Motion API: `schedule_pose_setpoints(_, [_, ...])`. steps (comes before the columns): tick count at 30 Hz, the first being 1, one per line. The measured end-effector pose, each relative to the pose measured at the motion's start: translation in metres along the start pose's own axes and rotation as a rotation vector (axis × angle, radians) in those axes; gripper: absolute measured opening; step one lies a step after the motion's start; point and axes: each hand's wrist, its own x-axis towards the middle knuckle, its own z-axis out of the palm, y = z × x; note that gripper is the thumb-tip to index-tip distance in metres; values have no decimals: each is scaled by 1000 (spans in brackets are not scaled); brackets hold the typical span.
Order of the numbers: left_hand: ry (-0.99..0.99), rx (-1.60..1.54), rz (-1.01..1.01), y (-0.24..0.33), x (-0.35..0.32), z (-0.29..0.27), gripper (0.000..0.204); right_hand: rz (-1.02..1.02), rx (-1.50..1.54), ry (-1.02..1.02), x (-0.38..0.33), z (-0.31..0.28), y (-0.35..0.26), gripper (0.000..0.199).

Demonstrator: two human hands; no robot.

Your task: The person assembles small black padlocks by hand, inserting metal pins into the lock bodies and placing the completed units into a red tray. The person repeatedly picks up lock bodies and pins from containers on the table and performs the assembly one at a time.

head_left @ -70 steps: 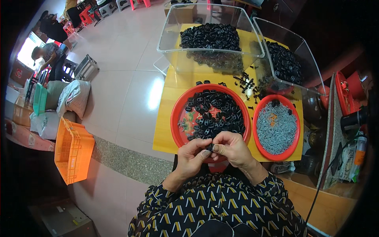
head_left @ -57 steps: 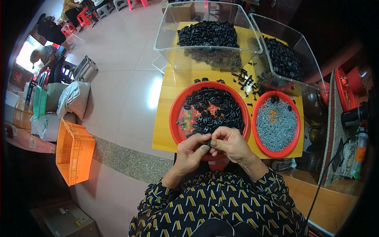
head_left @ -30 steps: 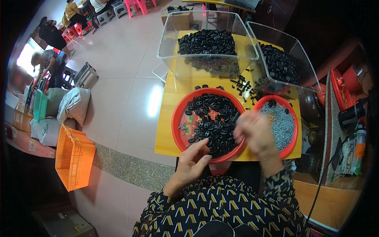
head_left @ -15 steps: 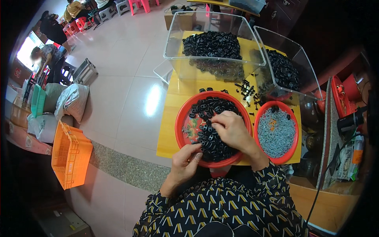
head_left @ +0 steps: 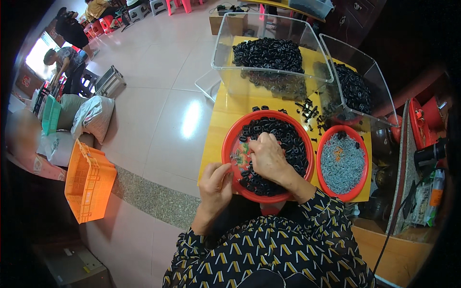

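A red round tray [head_left: 229,176] holds a loose pile of small black plastic parts [head_left: 293,149], oval with two holes. Over the middle of this pile is my right hand [head_left: 270,157], its fingers curled down and pinched together; whatever lies between the fingertips is hidden. My left hand [head_left: 215,186] is at the tray's near left rim, thumb and fingers closed together, and I cannot make out anything in them. To the right stands a smaller red tray [head_left: 329,188] full of small silvery metal pieces [head_left: 342,168], perhaps screws or pins.
Behind the trays, two clear plastic bins [head_left: 271,72] [head_left: 357,91] hold more black parts on the yellow table [head_left: 211,153]. Loose black pieces [head_left: 309,111] lie between them. On the floor at left are an orange crate [head_left: 90,185] and sacks [head_left: 93,117]. People work farther back.
My right hand has moved left across the pile. The left hand has drawn back from over the parts to the tray's left rim. The whole view has shifted slightly.
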Motion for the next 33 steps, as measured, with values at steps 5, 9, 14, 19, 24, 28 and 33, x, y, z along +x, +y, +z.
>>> schedule_pose_setpoints(5, [-135, 351, 293, -4, 28, 13, 17, 56, 288, 127, -4, -16, 12, 9])
schedule_pose_setpoints(9, [-276, 490, 282, -14, 39, 30, 12, 301, 728, -33, -13, -31, 14, 6])
schedule_pose_setpoints(14, [-383, 643, 253, -5, 45, 39, 10, 551, 1359, -127, -33, -45, 25, 6])
schedule_pose_setpoints(19, [-430, 741, 265, -6, 43, 45, 15, 562, 1397, -55, -54, -49, 30, 11])
schedule_pose_setpoints(24, [-377, 634, 322, -9, 41, 42, 16, 553, 1476, -169, -72, -59, 28, 10])
schedule_pose_setpoints(28, [-284, 376, 286, -4, 35, 41, 14, 551, 1504, -231, -80, -60, 21, 11])
schedule_pose_setpoints(33, [-135, -23, 75, 19, 12, 31, 17, 420, 1377, -368, -95, -71, 8, 13])
